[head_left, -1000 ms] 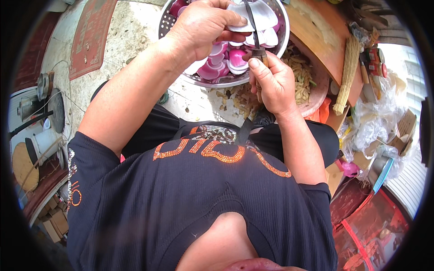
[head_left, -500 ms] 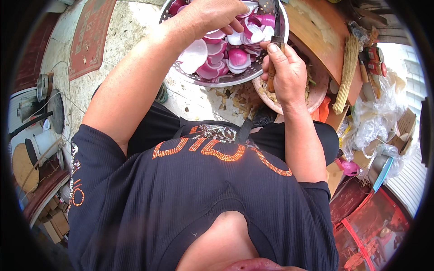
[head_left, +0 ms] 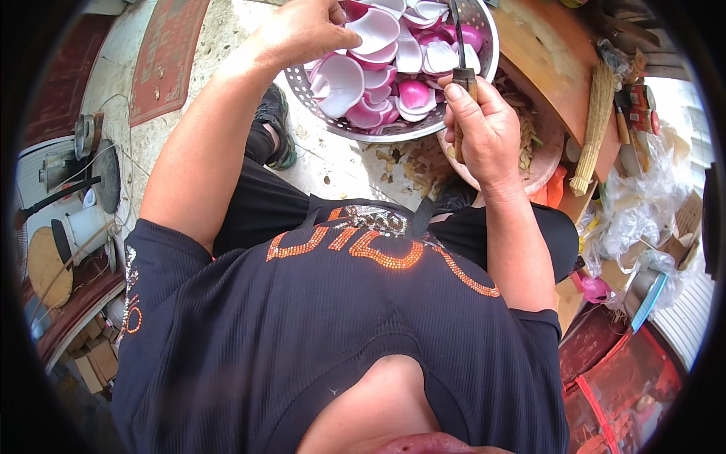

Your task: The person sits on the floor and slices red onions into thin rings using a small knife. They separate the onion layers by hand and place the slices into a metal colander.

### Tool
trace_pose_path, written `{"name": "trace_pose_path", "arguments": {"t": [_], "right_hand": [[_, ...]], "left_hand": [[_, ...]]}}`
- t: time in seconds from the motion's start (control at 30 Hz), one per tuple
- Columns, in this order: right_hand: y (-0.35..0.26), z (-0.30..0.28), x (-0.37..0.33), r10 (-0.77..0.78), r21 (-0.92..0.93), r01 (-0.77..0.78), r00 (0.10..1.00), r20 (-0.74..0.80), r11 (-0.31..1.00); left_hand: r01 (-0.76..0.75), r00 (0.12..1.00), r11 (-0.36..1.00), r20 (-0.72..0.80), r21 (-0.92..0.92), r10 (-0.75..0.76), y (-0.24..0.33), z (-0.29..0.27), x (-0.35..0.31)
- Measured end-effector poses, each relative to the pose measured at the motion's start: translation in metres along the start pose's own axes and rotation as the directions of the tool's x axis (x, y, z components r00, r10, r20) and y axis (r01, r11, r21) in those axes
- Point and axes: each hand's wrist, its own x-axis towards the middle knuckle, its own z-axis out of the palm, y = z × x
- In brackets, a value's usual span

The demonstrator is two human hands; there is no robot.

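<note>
Pale floor (head_left: 344,166) is showing beside the colander (head_left: 386,137) holding onion pieces (head_left: 340,87). My right hand (head_left: 484,129) is gripping 1 knife (head_left: 464,74); whether my left hand (head_left: 304,32), hovering there, is pinching anything I cannot tell. A slippery grip could be cutting me.

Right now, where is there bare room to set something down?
Pale floor shows between the red mat and left forearm; the wooden board, slope unclear, shows bare wood between colander and straw broom. Crowded: the colander, full of onion pieces, and far right, heaped with plastic bags.
</note>
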Motion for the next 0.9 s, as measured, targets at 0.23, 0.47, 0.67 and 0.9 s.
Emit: {"name": "trace_pose_path", "arguments": {"t": [0.23,0.47,0.67,0.9], "right_hand": [[0.006,0.003,0.0,0.001,-0.004,-0.001,1.0,0.023,1.0],[0.007,0.011,-0.001,-0.086,-0.075,0.09,0.995,0.047,0.993],[0.005,0.013,-0.006,-0.073,0.016,0.072,0.995,0.071,0.997],[0.012,0.01,0.002,-0.055,-0.054,0.054,0.998,-0.014,0.997]], "left_hand": [[0.078,0.974,0.997,0.212,0.0,-0.076,-0.006,-0.005,-0.012],[-0.041,0.974,0.999,0.221,-0.013,0.043,-0.004,-0.003,-0.012],[-0.218,0.927,0.93,0.235,-0.295,0.291,0.01,0.004,-0.013],[-0.345,0.82,0.847,0.309,-0.405,0.482,0.046,0.029,-0.018]]}}
